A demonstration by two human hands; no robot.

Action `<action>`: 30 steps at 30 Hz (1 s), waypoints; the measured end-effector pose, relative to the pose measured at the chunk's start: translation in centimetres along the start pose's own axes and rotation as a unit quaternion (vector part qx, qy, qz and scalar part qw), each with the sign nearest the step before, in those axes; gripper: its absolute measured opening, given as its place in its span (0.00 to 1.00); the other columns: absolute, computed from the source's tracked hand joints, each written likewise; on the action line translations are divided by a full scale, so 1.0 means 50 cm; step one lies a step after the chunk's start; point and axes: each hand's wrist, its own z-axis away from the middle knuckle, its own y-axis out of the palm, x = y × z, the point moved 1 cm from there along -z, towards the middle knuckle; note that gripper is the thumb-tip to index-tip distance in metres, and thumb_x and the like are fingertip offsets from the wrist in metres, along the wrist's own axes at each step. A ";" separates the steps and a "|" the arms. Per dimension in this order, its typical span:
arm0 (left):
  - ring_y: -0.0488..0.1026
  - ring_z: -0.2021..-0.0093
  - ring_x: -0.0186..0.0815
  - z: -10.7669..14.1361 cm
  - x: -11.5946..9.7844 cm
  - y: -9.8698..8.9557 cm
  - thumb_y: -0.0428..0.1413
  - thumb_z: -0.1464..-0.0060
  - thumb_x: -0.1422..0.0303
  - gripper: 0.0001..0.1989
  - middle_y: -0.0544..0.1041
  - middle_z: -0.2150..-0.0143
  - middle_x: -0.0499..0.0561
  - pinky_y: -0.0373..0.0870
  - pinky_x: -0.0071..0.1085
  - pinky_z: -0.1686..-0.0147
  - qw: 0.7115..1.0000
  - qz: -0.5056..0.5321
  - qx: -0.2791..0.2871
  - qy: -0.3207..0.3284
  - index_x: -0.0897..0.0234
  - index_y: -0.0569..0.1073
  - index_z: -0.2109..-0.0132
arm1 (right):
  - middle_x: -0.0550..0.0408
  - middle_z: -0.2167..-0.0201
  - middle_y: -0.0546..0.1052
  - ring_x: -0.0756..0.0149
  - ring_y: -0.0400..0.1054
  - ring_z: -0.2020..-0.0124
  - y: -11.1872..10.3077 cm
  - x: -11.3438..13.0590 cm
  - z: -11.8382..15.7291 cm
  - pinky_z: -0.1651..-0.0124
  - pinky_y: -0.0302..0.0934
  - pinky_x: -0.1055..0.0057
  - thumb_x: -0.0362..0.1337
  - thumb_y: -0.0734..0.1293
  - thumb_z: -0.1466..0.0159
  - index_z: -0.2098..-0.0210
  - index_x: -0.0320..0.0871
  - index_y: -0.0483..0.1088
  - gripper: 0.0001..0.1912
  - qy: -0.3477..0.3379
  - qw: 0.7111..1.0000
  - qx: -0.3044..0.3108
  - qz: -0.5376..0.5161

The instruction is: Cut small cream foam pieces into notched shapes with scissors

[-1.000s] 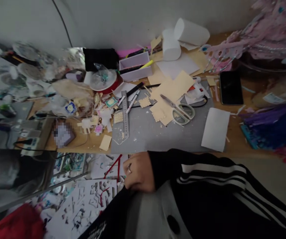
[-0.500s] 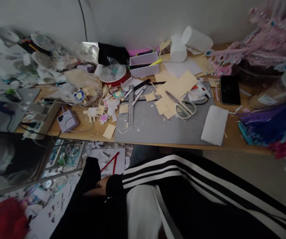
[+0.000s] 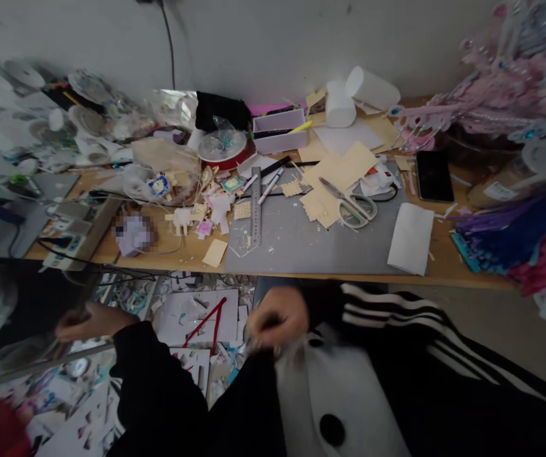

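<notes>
Left sleeve (image 3: 153, 374) points lengthwise up-left; left hand (image 3: 92, 321), earlier hidden, shows, loosely spread. Whether right hand (image 3: 283, 312) pinches, I cannot tell.

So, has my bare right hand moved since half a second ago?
Yes, your right hand moved rightward, now right of the red inverted-V strip.

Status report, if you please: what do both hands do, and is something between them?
Left hand extended, nothing visibly held. Right hand curled at black jacket, grip unclear. Between them in view: red strip on white sheet.
</notes>
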 end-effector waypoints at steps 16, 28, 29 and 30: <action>0.63 0.44 0.56 0.039 -0.438 0.497 0.64 0.50 0.60 0.22 0.71 0.46 0.61 0.61 0.48 0.47 0.823 -0.218 0.276 0.445 0.63 0.77 0.49 | 0.42 0.52 0.73 0.47 0.66 0.48 -0.349 -0.105 0.182 0.44 0.59 0.55 0.46 0.82 0.55 0.48 0.41 0.71 0.39 0.394 0.717 -0.380 0.432; 0.65 0.45 0.50 0.021 -0.401 0.535 0.64 0.51 0.66 0.11 0.72 0.50 0.56 0.63 0.44 0.46 0.864 -0.144 0.328 0.354 0.61 0.77 0.58 | 0.51 0.67 0.77 0.57 0.69 0.61 -0.355 -0.152 0.201 0.55 0.62 0.62 0.34 0.77 0.48 0.67 0.43 0.72 0.13 0.331 0.725 -0.474 0.375; 0.65 0.45 0.50 0.020 -0.401 0.534 0.64 0.50 0.66 0.12 0.72 0.50 0.56 0.63 0.44 0.46 0.863 -0.143 0.329 0.356 0.60 0.77 0.57 | 0.52 0.68 0.78 0.58 0.70 0.62 -0.356 -0.151 0.203 0.56 0.62 0.63 0.33 0.75 0.46 0.67 0.43 0.72 0.10 0.334 0.719 -0.488 0.366; 0.65 0.44 0.51 0.019 -0.401 0.532 0.64 0.50 0.65 0.15 0.72 0.49 0.56 0.63 0.45 0.46 0.862 -0.145 0.325 0.361 0.60 0.76 0.54 | 0.53 0.69 0.78 0.59 0.70 0.63 -0.356 -0.150 0.206 0.58 0.62 0.64 0.32 0.74 0.45 0.68 0.44 0.72 0.07 0.336 0.710 -0.504 0.359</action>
